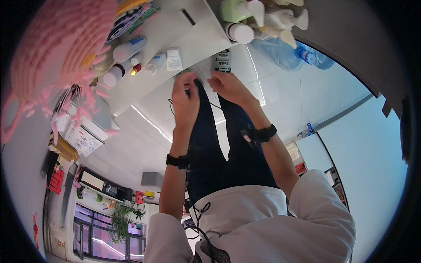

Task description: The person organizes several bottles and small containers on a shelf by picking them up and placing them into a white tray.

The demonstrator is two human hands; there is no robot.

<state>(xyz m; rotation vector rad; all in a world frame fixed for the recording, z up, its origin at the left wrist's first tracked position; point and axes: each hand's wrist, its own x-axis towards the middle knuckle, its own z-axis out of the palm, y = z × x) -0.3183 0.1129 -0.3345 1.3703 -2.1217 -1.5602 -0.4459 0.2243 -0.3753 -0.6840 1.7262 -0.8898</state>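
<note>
My left hand [186, 97] is raised in front of my dark trousers [210, 164], its fingers curled; a small dark patch shows between them, and whether it is held cannot be made out. Beside it, a short gap away, my right hand [231, 86] is also curled, with the fingertips turned down and partly hidden. Black straps [264, 133] circle both wrists. A thin black cable [210, 102] passes near the hands. Below them a patterned shoe [223, 60] stands on the tiled floor.
A white table [194, 42] ahead holds bottles [129, 49], a small white box [174, 59] and a pink tasselled object [65, 49] at the left. Pump bottles [243, 13] stand at its right end. Large blue-tinted water bottles [289, 54] are on the floor. A white cabinet [365, 144] is at the right.
</note>
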